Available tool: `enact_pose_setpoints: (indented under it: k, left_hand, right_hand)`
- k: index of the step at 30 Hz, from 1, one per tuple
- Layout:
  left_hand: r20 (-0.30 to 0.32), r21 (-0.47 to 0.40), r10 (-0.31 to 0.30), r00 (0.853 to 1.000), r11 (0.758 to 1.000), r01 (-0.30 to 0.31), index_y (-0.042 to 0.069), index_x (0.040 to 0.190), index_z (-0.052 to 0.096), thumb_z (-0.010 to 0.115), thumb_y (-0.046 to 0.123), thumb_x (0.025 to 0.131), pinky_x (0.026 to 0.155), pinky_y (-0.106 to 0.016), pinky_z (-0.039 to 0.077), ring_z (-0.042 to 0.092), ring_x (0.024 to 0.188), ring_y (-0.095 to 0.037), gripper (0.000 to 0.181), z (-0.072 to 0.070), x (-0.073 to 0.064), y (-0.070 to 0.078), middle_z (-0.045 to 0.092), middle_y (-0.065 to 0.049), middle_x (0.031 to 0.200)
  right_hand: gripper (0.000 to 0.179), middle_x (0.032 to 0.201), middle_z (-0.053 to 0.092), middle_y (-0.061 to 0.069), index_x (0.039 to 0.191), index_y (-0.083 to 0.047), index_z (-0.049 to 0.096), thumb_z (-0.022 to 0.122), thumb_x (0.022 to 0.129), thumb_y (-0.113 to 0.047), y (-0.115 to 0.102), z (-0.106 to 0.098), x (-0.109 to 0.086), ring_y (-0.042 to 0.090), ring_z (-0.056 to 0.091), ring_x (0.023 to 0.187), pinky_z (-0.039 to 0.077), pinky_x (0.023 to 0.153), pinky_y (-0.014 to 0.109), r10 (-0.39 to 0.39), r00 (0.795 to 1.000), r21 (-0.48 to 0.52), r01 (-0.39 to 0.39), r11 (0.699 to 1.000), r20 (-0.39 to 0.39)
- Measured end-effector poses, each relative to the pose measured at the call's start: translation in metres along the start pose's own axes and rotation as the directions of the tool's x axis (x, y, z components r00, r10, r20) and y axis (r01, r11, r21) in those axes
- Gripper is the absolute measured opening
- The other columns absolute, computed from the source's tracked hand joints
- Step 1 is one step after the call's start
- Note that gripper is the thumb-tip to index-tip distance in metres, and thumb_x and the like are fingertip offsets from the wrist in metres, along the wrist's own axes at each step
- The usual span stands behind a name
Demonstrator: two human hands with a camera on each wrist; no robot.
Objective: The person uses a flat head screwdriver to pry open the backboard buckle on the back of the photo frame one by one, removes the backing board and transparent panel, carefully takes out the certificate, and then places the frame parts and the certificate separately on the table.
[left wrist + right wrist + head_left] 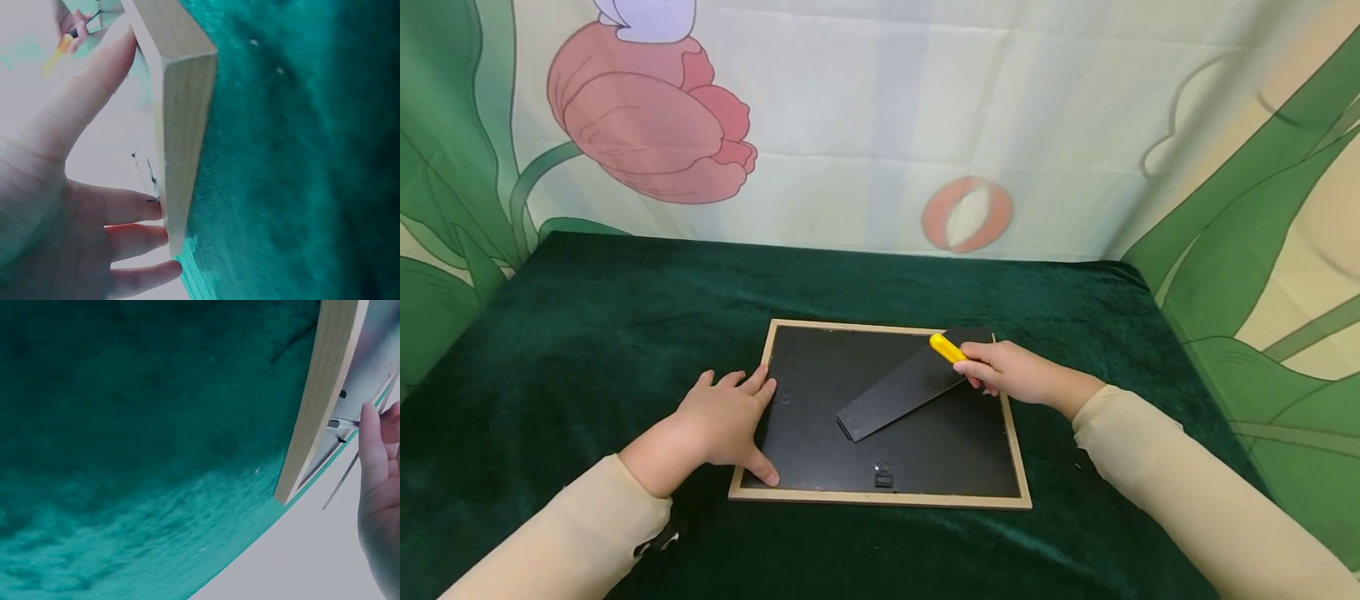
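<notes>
A picture frame (880, 498) with a light wood rim lies back side up, showing its black backing board (820, 367). A black stand leg (891, 396) slants across the board. My left hand (722, 421) spreads its fingers over the frame's left side, thumb near the lower corner. At the right side, my right hand (1015, 372) grips a screwdriver by its yellow handle (947, 347). In the right wrist view, the screwdriver's flat metal tip (342, 424) is at the inner edge of the rim, between small dark tabs (342, 394).
A dark green velvet cloth (625, 333) covers the table under the frame. A small metal hanger (883, 475) sits on the board near the front rim. Behind and at both sides hangs a curtain (850, 125) printed with flowers and leaves.
</notes>
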State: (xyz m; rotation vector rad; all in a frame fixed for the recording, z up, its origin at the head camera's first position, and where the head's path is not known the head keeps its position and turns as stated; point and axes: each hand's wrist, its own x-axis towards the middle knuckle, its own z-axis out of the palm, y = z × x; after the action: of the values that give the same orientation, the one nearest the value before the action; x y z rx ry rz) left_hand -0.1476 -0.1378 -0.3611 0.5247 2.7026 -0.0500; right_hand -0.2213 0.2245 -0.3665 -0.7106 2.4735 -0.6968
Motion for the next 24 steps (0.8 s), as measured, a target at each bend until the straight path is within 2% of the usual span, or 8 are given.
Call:
enact_pose_setpoints:
  k: [7,14,24]
  left_hand:
    - [-0.003,-0.017,-0.004,1.0,1.0,0.004,0.002,0.141,0.038,0.078,0.066,0.05,0.1,-0.067,0.018,0.031,0.128,-0.045,0.119,0.0,0.0,-0.001,0.026,-0.02,0.149]
    - [-0.003,-0.025,-0.006,1.0,1.0,0.006,0.002,0.141,0.037,0.078,0.067,0.05,0.1,-0.067,0.017,0.032,0.128,-0.045,0.12,0.001,-0.001,-0.002,0.026,-0.02,0.149]
    - [0.004,-0.027,-0.003,1.0,1.0,0.004,0.002,0.142,0.037,0.078,0.067,0.05,0.1,-0.067,0.017,0.033,0.128,-0.045,0.119,0.002,0.0,-0.003,0.026,-0.019,0.149]
  right_hand:
    - [0.03,0.08,0.053,0.007,0.092,-0.006,0.053,0.04,0.101,-0.032,0.011,-0.004,-0.01,0.022,0.054,0.068,0.05,0.065,0.037,-0.026,0.999,0.115,0.031,0.993,-0.046]
    - [0.033,0.088,0.053,0.01,0.103,-0.004,0.051,0.036,0.102,-0.033,0.02,-0.008,-0.019,0.026,0.058,0.073,0.052,0.072,0.041,-0.025,0.998,0.237,0.037,0.971,-0.056]
    - [0.033,0.094,0.053,0.015,0.111,0.0,0.047,0.031,0.103,-0.028,0.031,-0.011,-0.03,0.027,0.062,0.08,0.051,0.081,0.042,-0.039,0.996,0.337,0.064,0.939,-0.081]
